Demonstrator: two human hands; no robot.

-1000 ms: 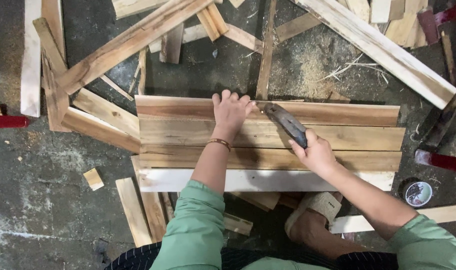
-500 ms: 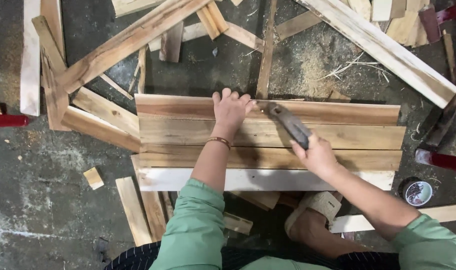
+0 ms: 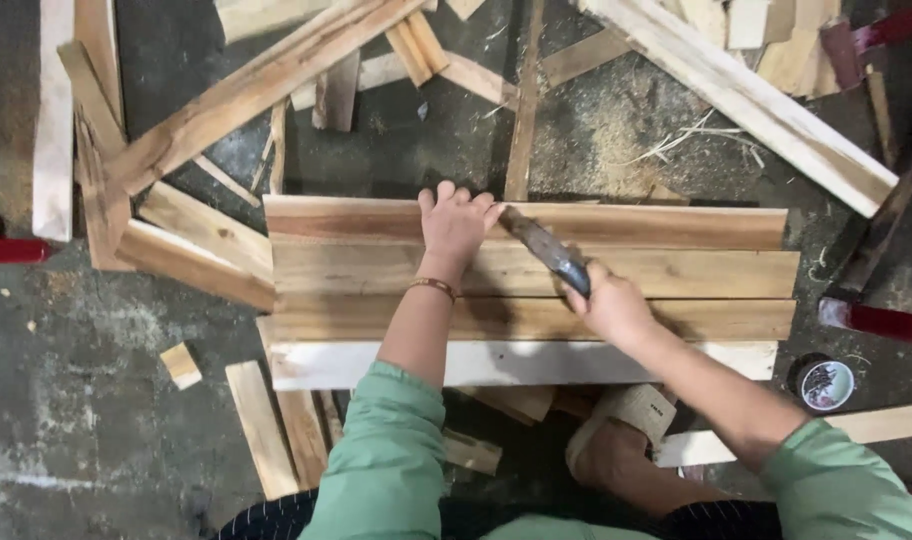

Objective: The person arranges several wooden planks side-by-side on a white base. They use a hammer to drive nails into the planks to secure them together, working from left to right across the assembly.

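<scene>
Several wooden planks (image 3: 676, 272) lie side by side as a flat panel on the floor in front of me. My left hand (image 3: 454, 222) rests on the far plank near its upper edge, fingers curled over the spot under the tool's head. My right hand (image 3: 608, 305) grips the dark handle of a hammer (image 3: 542, 248), whose head points toward the left hand's fingers. Whether anything is pinched between the left fingers is hidden. Both sleeves are green.
Loose planks and offcuts (image 3: 226, 100) are scattered over the dark floor to the left and behind. A long pale board (image 3: 746, 100) slants at the upper right. A small round tin (image 3: 822, 382) sits at the right. Sawdust (image 3: 616, 130) lies behind the panel. My sandalled foot (image 3: 621, 430) is under the panel's near edge.
The hammer head has come down and left, closer to the left hand's fingers. The left hand and planks stay where they were.
</scene>
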